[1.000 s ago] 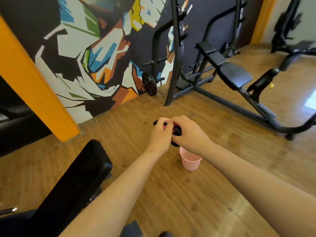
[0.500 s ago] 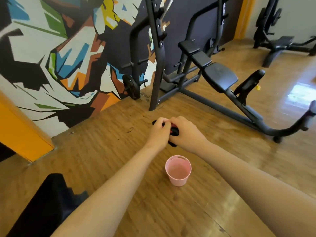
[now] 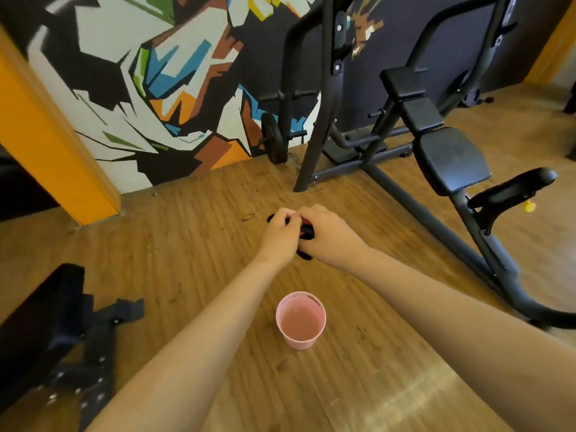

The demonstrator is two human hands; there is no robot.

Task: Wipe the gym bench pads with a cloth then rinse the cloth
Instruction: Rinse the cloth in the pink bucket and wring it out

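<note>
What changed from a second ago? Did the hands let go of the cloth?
No. The left hand and right hand still grip the dark cloth, bunched between them. They now sit farther from the pink cup, which was partly hidden under the right wrist and now shows whole on the floor. The head also turned, so the view shifted. Nothing was let go.

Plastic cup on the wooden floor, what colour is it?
The plastic cup is pale pink; head view shows it best.

Open wooden floor between gym machines
Pink cup stands mid-floor; bench frame right, black bench left.
</note>
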